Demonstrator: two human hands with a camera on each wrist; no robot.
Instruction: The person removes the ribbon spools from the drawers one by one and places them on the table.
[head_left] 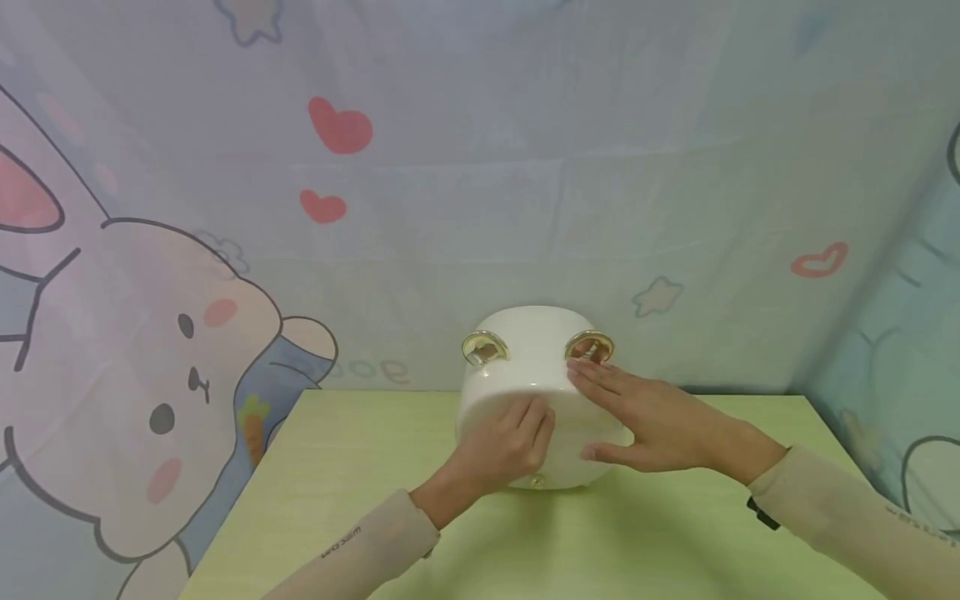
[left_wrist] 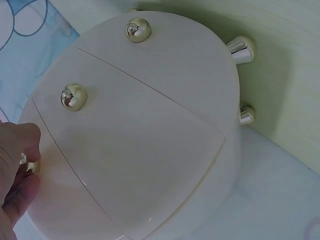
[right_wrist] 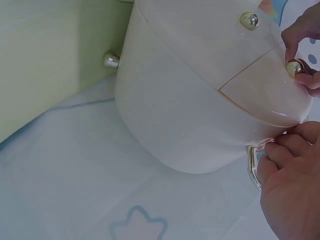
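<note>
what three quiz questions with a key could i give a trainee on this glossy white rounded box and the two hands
1. Multiple choice: what does the left hand pinch on the glossy white rounded box?
a) a foot
b) a metallic-looking gold, ball-shaped knob
c) the box's back edge

2. True or false: the right hand has its fingertips at a metallic-looking gold, loop-shaped handle.

3. Count: how many ball-shaped knobs show on the box's front face in the left wrist view?

Key:
1. b
2. True
3. Three, one partly hidden by the left hand

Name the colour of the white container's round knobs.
The knobs are shiny gold, clearest in the left wrist view.
</note>
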